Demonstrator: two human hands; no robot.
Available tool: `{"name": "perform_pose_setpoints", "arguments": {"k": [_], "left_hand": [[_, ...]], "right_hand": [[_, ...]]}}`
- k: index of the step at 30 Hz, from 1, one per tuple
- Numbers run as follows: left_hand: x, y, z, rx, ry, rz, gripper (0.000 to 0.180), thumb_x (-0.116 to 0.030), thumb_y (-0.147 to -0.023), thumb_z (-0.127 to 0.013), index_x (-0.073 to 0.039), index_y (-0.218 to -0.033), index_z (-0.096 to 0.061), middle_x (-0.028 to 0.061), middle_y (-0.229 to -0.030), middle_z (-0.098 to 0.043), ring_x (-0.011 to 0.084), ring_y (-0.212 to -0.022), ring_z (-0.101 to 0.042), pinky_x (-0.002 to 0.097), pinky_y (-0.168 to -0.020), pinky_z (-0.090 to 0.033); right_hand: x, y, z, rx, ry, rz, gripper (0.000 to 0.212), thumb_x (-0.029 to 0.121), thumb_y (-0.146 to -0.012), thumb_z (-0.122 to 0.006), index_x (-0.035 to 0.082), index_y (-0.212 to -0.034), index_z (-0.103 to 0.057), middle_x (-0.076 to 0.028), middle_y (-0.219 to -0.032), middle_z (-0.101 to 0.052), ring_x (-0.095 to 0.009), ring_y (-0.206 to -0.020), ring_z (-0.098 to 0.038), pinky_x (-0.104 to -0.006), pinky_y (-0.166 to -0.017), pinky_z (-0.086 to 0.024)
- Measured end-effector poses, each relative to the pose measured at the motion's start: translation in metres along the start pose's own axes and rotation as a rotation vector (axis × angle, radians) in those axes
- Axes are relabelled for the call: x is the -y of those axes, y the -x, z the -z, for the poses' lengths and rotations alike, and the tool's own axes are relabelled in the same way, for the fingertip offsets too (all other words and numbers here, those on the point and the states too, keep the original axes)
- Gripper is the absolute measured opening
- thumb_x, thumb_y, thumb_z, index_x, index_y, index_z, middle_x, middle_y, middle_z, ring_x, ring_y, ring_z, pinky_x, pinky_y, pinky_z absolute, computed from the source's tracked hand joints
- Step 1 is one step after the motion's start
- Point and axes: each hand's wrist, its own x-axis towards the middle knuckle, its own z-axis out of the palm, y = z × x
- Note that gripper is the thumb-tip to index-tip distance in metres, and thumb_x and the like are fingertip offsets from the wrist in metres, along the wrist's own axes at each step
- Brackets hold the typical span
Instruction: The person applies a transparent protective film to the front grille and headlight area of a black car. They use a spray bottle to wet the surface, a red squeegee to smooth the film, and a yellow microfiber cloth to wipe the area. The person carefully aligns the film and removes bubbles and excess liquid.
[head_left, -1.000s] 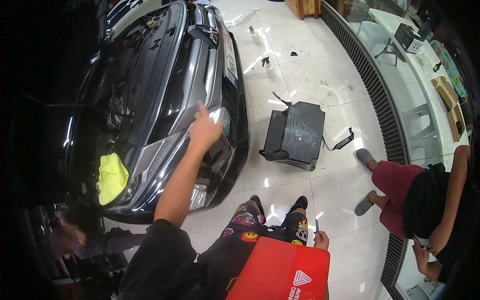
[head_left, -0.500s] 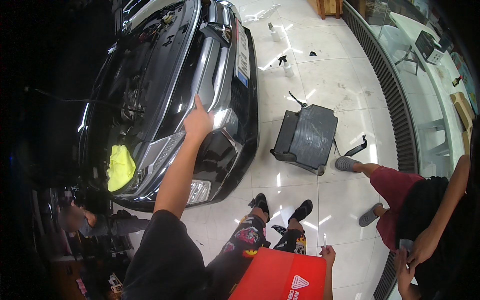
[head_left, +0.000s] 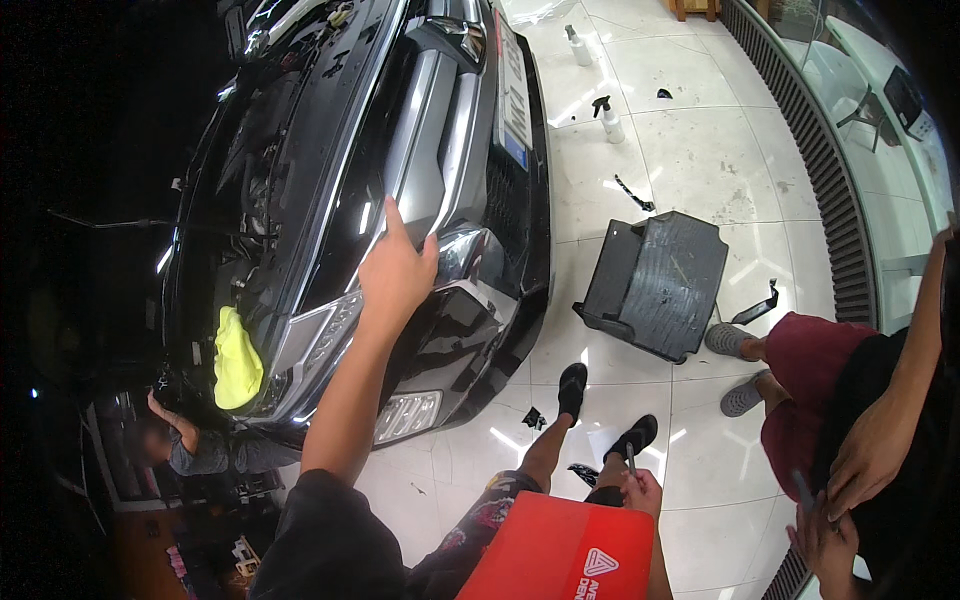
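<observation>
My left hand reaches over the front of a dark car. Its index finger is stretched out along the silver grille trim, thumb apart, and it holds nothing. The fingertip looks to rest on the trim or just above it. Under the hand lie the headlight and dark bumper panel. My right hand is low at the right of a red squeegee-like flat box by my body. It pinches a slim pen-like tool, whose exact kind is unclear.
A yellow cloth lies by the headlight. On the tiled floor are a black plastic bin, spray bottles and black scraps. One person stands close on the right, handling something small; another is at the left.
My left hand stays near the grille trim; its thumb now stands apart from the index finger. My right hand has risen slightly with the slim tool. The view has shifted, with the car appearing larger.
</observation>
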Motion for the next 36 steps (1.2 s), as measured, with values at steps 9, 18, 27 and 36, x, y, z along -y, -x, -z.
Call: {"name": "perform_pose_setpoints", "arguments": {"k": [9, 18, 27, 36], "left_hand": [[0.019, -0.003, -0.014, -0.077, 0.069, -0.121, 0.085, -0.037, -0.094, -0.067, 0.006, -0.16, -0.034, 0.0188, -0.076, -0.074, 0.0402, -0.073, -0.074, 0.0504, -0.073, -0.058], [0.022, -0.009, 0.0, 0.015, 0.088, -0.069, 0.082, -0.037, -0.095, -0.068, 0.009, -0.156, -0.038, 0.0219, -0.071, -0.072, 0.0425, -0.066, -0.073, 0.0496, -0.067, -0.058], [0.015, -0.013, 0.002, 0.047, -0.01, -0.03, 0.088, -0.042, -0.094, -0.069, 0.008, -0.159, -0.037, 0.016, -0.073, -0.074, 0.0321, -0.066, -0.076, 0.0416, -0.064, -0.059], [0.009, -0.018, 0.017, 0.111, 0.059, -0.045, 0.087, -0.043, -0.095, -0.068, 0.008, -0.158, -0.038, 0.0194, -0.074, -0.074, 0.0361, -0.069, -0.076, 0.0435, -0.067, -0.06]], "right_hand": [[0.094, -0.052, -0.137, 0.261, -0.143, 0.091, 0.021, 0.011, -0.107, -0.057, 0.002, -0.123, -0.067, 0.001, -0.083, -0.061, -0.005, -0.065, -0.052, -0.0213, -0.058, -0.041], [0.081, -0.069, -0.159, 0.258, -0.106, 0.061, 0.021, 0.009, -0.107, -0.055, 0.003, -0.123, -0.066, -0.001, -0.084, -0.062, -0.005, -0.063, -0.052, -0.0219, -0.057, -0.042], [0.018, -0.064, -0.118, 0.121, -0.019, -0.064, 0.02, 0.003, -0.103, -0.056, 0.003, -0.12, -0.068, -0.003, -0.083, -0.063, -0.006, -0.06, -0.054, -0.0225, -0.054, -0.044], [0.005, -0.071, -0.117, 0.072, -0.074, -0.036, 0.02, 0.002, -0.103, -0.055, 0.002, -0.117, -0.068, -0.003, -0.082, -0.063, -0.007, -0.056, -0.054, -0.0225, -0.049, -0.042]]}}
